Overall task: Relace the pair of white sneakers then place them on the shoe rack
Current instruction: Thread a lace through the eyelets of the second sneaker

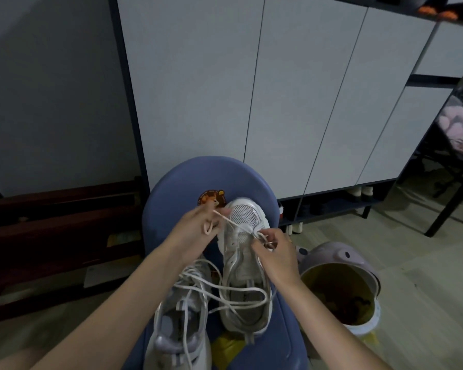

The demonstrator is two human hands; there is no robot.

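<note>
Two white sneakers lie on a blue chair in front of me. The right sneaker points away, its mesh toe toward the chair back. My left hand pinches one end of its white lace and holds it taut up and to the left. My right hand grips the other lace part at the sneaker's lower eyelets. Loose lace loops trail across the heel opening. The left sneaker lies nearer me, partly under my left forearm.
A tall white cabinet stands behind the chair, with an open low shelf holding dark shoes. A lilac bin with its lid open sits at the right. Dark wooden boards lie at the left.
</note>
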